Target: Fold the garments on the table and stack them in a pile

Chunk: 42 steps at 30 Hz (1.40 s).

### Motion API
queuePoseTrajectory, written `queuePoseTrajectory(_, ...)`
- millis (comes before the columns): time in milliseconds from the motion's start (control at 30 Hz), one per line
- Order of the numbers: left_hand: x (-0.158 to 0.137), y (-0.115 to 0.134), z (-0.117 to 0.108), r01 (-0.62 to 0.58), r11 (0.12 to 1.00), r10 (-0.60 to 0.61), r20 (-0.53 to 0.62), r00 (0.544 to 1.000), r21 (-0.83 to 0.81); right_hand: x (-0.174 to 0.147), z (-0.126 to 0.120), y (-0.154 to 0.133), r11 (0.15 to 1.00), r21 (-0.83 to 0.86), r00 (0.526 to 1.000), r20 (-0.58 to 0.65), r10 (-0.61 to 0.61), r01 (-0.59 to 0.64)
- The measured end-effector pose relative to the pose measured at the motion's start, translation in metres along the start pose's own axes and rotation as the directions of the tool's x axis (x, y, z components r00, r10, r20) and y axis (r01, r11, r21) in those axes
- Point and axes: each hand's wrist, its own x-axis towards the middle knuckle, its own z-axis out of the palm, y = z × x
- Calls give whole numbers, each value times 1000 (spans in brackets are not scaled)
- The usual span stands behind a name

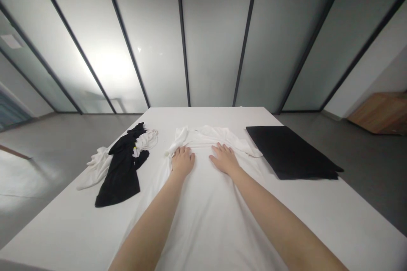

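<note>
A white T-shirt (208, 207) lies spread on the white table, its collar end at the far side and its body running toward me. Creases and bunched cloth show around the collar and sleeves. My left hand (183, 159) rests on the shirt near the left sleeve, fingers stretched forward. On the upper right part of the shirt lies my right hand (224, 157), flat with its fingers spread. Between the two hands is a strip of white cloth. Neither hand appears to grip anything.
On the left of the white table (318, 216) lie crumpled black clothing (122, 169) and white clothing (98, 167). Folded black fabric (295, 152) sits on the right, overhanging the edge. Frosted glass panels (213, 38) stand behind. A wooden piece (381, 112) is at far right.
</note>
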Motion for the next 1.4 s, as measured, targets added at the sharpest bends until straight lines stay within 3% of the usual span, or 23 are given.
queuePoseTrajectory(167,4,-35,-8,176,984,-176,-5,984,25,8,0,6,1000,-4,1000,-2,-15,15)
queuePoseTrajectory(267,1,-50,-14,360,932,-360,-10,933,49,11,1,9,1000,3,1000,14,-21,21)
queuePoseTrajectory(333,-4,-52,-19,403,912,-399,-62,915,75,12,3,10,1000,10,1000,2,-29,29)
queuePoseTrajectory(400,-11,-44,-22,314,945,-302,-124,945,90,10,6,11,998,33,998,-46,-49,50)
queuePoseTrajectory(467,-21,-28,-21,116,990,-105,-133,985,81,7,8,12,992,80,989,-124,-85,95)
queuePoseTrajectory(533,-34,-9,-17,-79,996,83,-76,994,51,0,9,13,983,121,975,-188,-116,141)
queuePoseTrajectory(633,-54,14,-8,-188,982,187,76,979,10,-15,9,16,972,146,960,-240,-146,185)
queuePoseTrajectory(767,-82,26,-6,-185,983,180,166,970,12,-47,14,18,982,121,958,-266,-108,144)
queuePoseTrajectory(900,-119,29,-12,-194,981,191,188,964,-2,-89,23,18,1000,21,988,-152,12,-9)
queuePoseTrajectory(1033,-171,33,-14,-190,982,187,211,959,-8,-135,24,11,998,-39,997,-56,47,-49)
queuePoseTrajectory(1133,-197,33,-18,-222,975,222,254,941,-32,-160,9,1,994,-90,998,-8,68,-69)
queuePoseTrajectory(1267,-184,32,-25,-200,979,204,257,945,-42,-163,-24,-14,995,-86,993,100,58,-49)
queuePoseTrajectory(1400,-127,33,-24,-130,991,125,193,973,13,-128,-31,-25,999,-31,998,57,30,-29)
